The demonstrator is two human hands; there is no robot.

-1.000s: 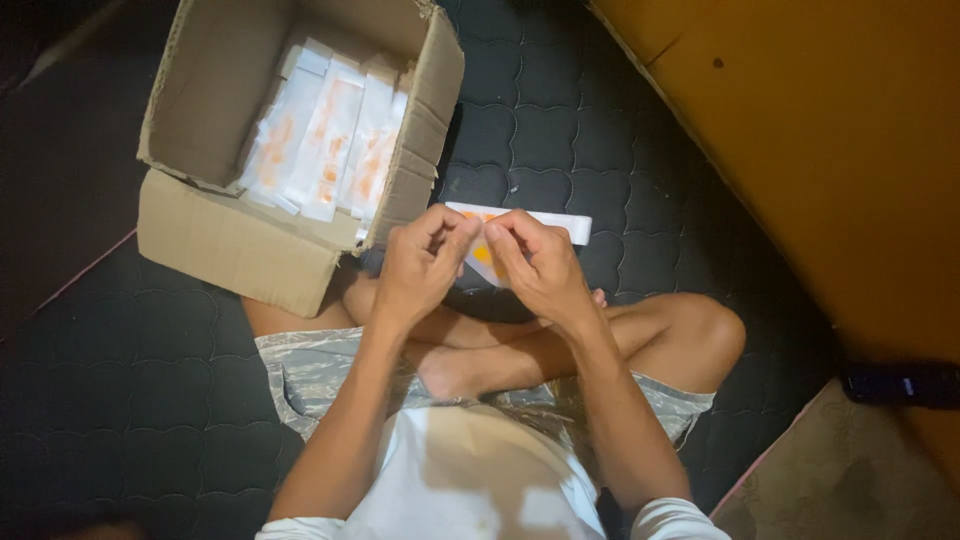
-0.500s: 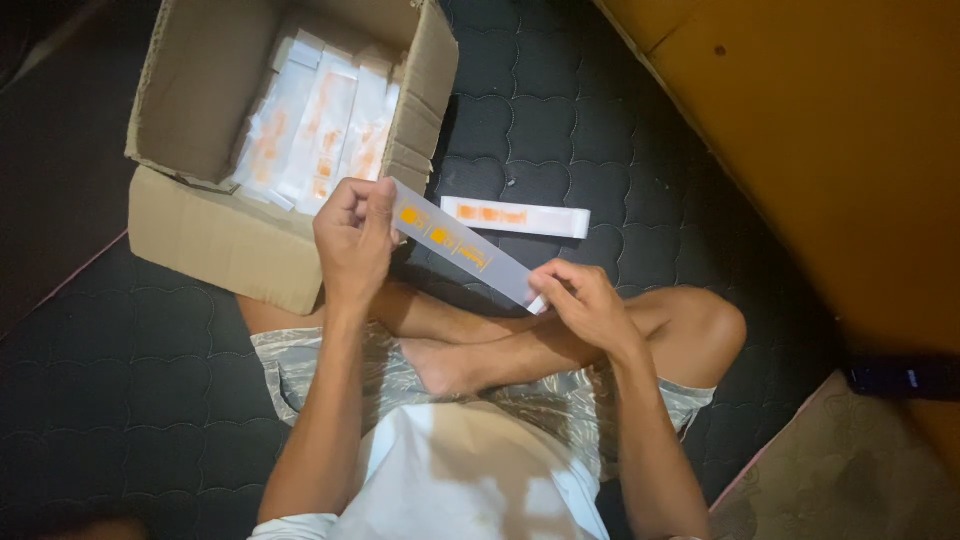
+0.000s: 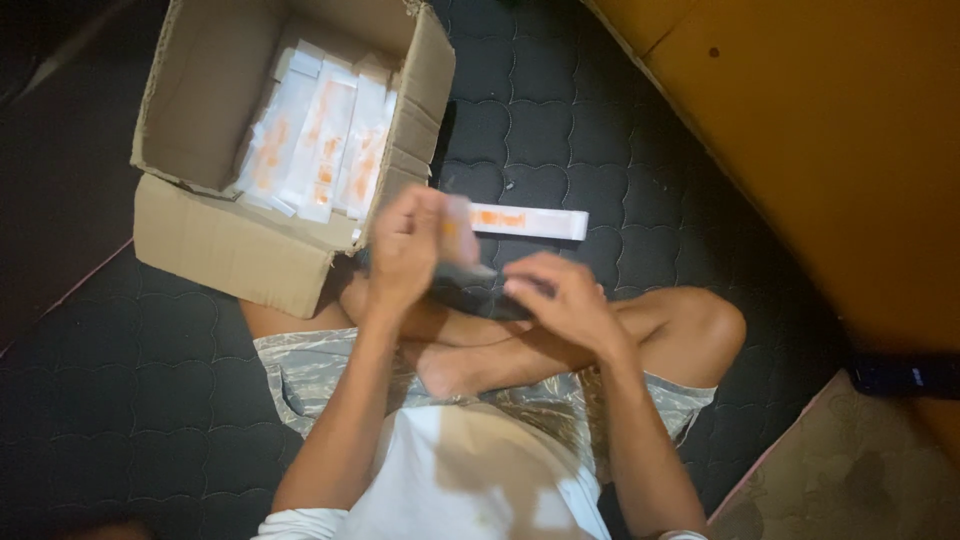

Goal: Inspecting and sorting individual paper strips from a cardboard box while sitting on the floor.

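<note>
While the person sits cross-legged on a dark quilted mat [image 3: 620,150], both hands meet just in front of the open cardboard box [image 3: 240,240] — its near flap almost touches the left hand [image 3: 405,250]. That hand is raised and blurred, its fingers curled around a pale, motion-smeared object that looks like one of the slim cartons, though the blur hides its shape. Beside it, further from the box, the right hand [image 3: 560,300] curls over a dark item [image 3: 470,295] lying between the two hands; whether it truly grips it cannot be told. Inside the box lie several long white-and-orange cartons [image 3: 320,140], packed side by side. One more white carton [image 3: 530,221] rests on the mat just right of the box, beyond the hands.
</note>
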